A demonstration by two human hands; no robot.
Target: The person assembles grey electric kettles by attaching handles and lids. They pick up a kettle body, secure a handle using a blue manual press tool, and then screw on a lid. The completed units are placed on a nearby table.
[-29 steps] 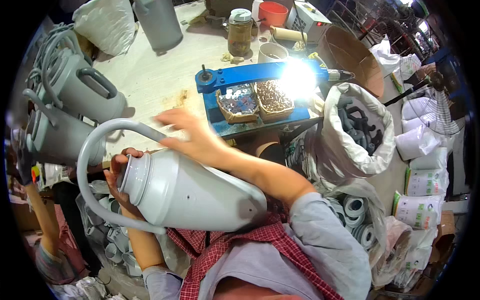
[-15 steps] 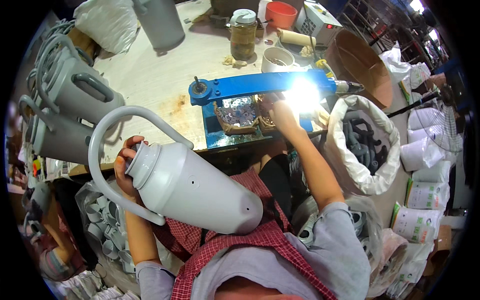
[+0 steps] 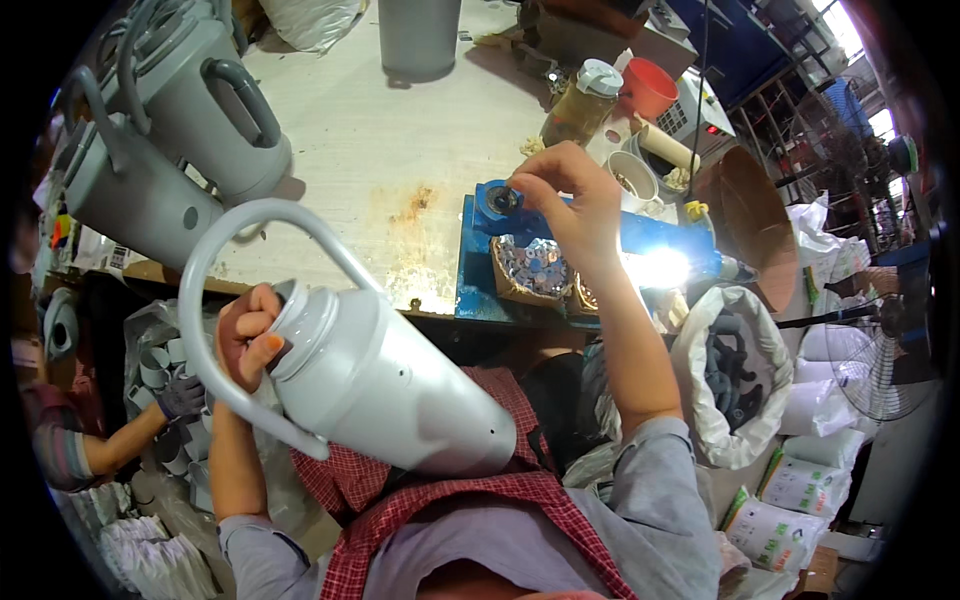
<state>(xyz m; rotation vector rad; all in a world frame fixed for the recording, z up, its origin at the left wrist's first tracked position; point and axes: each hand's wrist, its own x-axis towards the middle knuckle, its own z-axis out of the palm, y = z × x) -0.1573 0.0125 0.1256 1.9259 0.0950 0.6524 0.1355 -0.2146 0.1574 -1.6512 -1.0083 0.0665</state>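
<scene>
A grey plastic can (image 3: 400, 375) with a long looped handle (image 3: 200, 270) lies tilted across my lap, its mouth toward the upper left. Two small dark holes show in its side. My left hand (image 3: 250, 335) grips the can at its mouth, fingers curled over the rim and partly hidden inside. Over the table, my right hand (image 3: 570, 205) pinches thumb and forefinger together at the round end of a blue metal arm (image 3: 660, 232), by its upright pin (image 3: 505, 199). Whatever lies between those fingertips is too small to tell. Just below sits a tray of small metal washers (image 3: 535, 270).
Grey cans with handles (image 3: 215, 110) stand at the table's left. A lidded jar (image 3: 583, 103), a white cup (image 3: 632, 180) and a red bowl (image 3: 648, 88) are at the back right. A white sack (image 3: 695, 400) holds dark grey handles. A co-worker's gloved hand (image 3: 183, 397) reaches among grey parts.
My right hand has moved up and left from the small-parts trays to the blue arm's end. The left hand still holds the can. The view has shifted, and a co-worker's gloved hand now shows.
</scene>
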